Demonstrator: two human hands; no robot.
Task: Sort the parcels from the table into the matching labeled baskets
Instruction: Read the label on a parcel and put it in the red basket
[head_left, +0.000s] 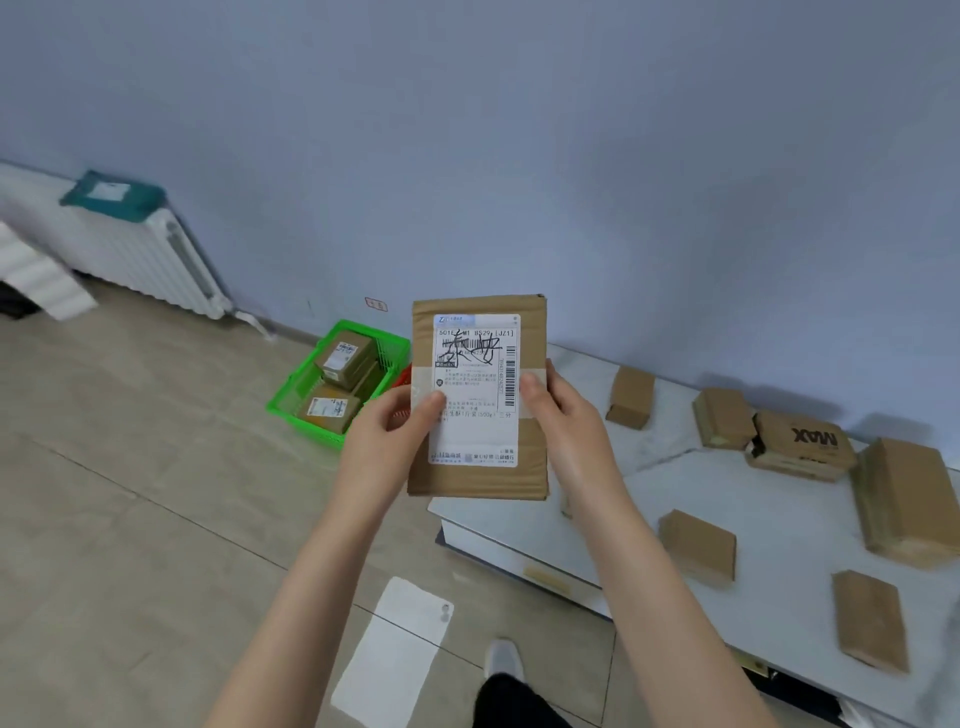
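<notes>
Cardboard parcel stands upright, long axis vertical, label toward the camera, gripped by both hands.

Table, pale top, at right; six brown parcels lay directly on it: a small box near the far edge; a second box just beside the MAX box; a large parcel at the right edge; a flat parcel towards the front; a long parcel nearest the viewer. Floor, beige tile, at left; a green basket stood on it by the wall, holding boxes; a white sheet lay near the table's front edge.
</notes>
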